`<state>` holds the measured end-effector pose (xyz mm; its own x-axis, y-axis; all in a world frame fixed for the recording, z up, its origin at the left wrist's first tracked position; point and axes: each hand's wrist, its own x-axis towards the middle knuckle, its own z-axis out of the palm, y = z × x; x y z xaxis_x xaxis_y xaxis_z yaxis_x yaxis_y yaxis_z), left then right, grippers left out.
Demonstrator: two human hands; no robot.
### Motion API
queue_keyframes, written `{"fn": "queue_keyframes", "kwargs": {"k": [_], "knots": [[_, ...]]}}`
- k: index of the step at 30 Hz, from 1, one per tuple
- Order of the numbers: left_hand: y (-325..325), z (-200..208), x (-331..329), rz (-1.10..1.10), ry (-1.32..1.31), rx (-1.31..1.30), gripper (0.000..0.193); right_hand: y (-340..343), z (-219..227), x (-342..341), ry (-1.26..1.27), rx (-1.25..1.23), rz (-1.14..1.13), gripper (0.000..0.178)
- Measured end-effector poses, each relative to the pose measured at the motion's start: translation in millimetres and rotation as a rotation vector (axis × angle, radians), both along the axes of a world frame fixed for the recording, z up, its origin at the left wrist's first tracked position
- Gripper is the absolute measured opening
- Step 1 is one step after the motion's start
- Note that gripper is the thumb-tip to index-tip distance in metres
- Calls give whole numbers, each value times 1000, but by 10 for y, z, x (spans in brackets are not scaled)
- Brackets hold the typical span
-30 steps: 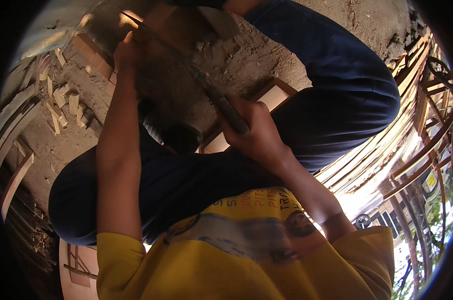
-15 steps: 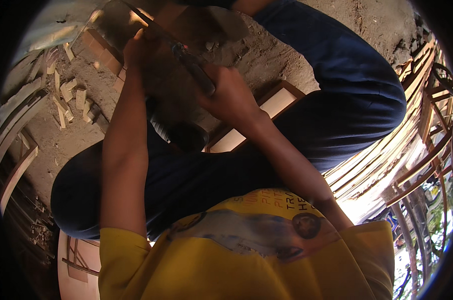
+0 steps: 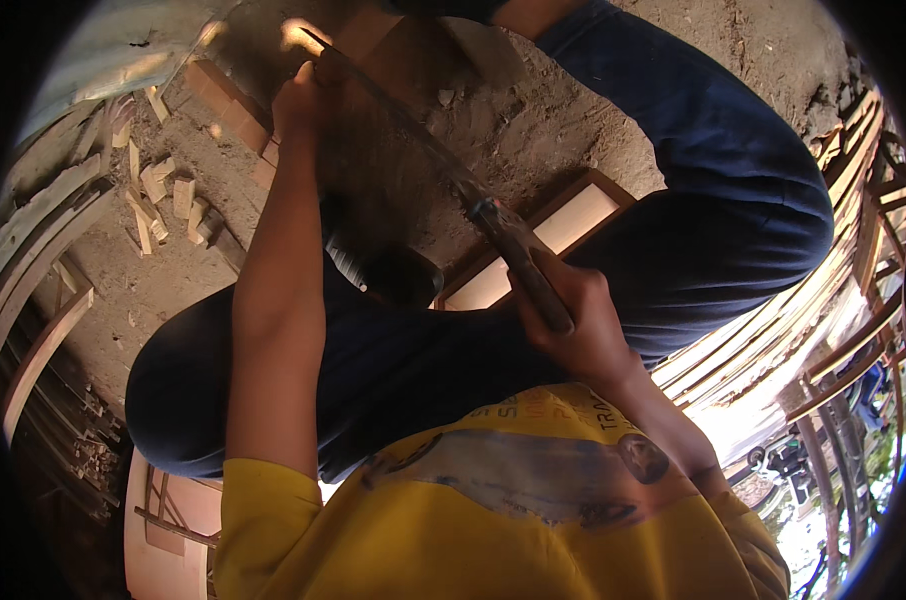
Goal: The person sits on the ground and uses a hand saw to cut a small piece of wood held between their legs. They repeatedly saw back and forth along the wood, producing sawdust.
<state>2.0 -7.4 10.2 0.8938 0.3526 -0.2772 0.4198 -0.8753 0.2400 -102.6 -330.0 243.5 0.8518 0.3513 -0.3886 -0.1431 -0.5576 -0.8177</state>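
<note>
A person wears a yellow short-sleeved shirt [image 3: 453,550], its front printed with a pale grey-blue picture [image 3: 503,465], a dark round shape [image 3: 643,459] at one end, and red and dark lettering [image 3: 548,405]. Dark navy trousers [image 3: 738,215] crease at the knee. Left hand [image 3: 296,105] and right hand [image 3: 585,315] are bare.

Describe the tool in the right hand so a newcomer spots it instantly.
From the yellow printed cloth shirt at the bottom, go up to the right hand. It grips a long, dark, slender, thick-handled tool, slanting up-left. Its dark colour and length set it apart from the short, pale wooden blocks at left.
</note>
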Motion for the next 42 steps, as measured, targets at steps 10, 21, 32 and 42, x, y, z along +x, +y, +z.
{"fn": "queue_keyframes", "kwargs": {"k": [10,21,32,42], "knots": [[-45,46,-50,53,38,-57,55,286,-276,379,5,-35,133,18],[-9,16,-34,5,-7,-84,55,485,-352,378,-68,-90,87,15],[-83,20,21,37,-3,-81,49,463,-414,439,-93,-12,67,13],[-149,52,55,24,-35,-123,49,523,-694,583,-144,-17,102,9]]}}
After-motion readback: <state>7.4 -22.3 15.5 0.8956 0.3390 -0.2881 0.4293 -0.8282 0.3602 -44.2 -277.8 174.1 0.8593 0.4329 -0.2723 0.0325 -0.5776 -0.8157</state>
